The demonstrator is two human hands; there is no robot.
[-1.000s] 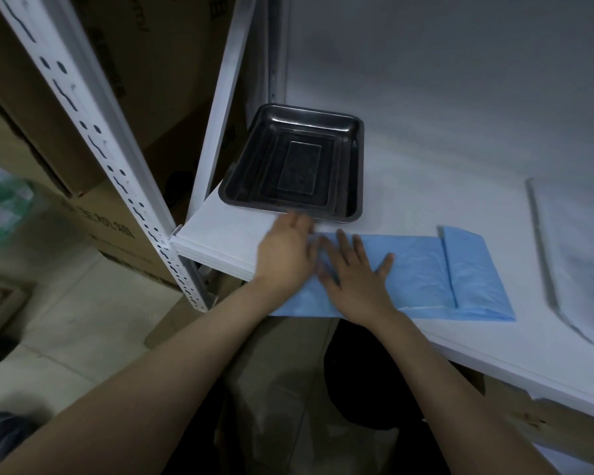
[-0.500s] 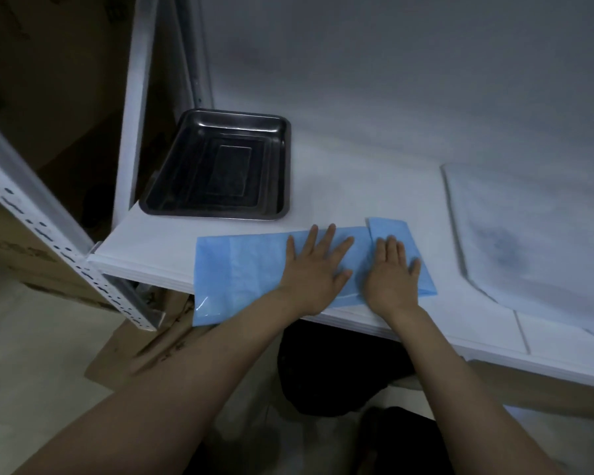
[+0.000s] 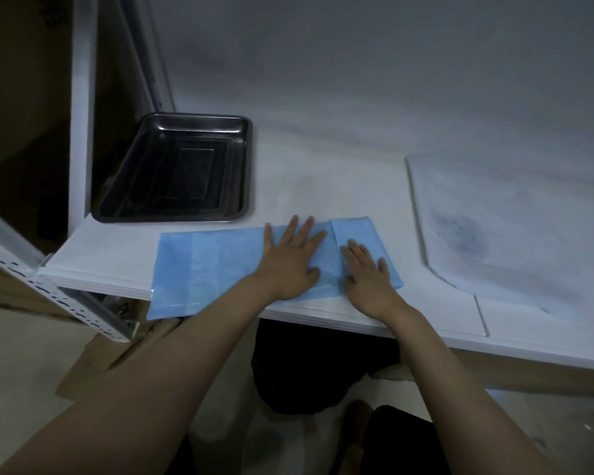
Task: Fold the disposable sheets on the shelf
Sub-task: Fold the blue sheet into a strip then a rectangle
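**Blue sheet part-folded – 1 end flap down, long strip left**

Obs, head view:
- Blue disposable sheet (image 3: 220, 265) flat along front edge of white shelf (image 3: 323, 197), already narrowed to a long strip. Near-left corner overhangs shelf lip.
- R end turned over onto strip: short flap (image 3: 357, 231), crease running front-to-back just L of it.
- Left hand (image 3: 288, 265) palm-down on strip, just L of crease; fingers (image 3: 302, 231) straight, spread, pressing flat. No pinch.
- Right hand (image 3: 367, 272) palm-down on flap; fingers straight, close together, pressing flat. Nothing gripped.
- Hands side by side, either side of crease.

Other:
- Dark metal tray (image 3: 240, 132) at rear-left of shelf, well apart from sheet, nothing visible in it.
- White sheet (image 3: 494, 234) spread at R, unfolded as far as visible; R part out of frame.

Judgement:
- Done: lengthwise folds, first end fold; crease looks to be getting flattened.
- Left: more end folds on strip's long L part. White sheet apparently untouched. Est. well under halfway overall.
- Risk: overhanging corner may slip if pressure lifts.
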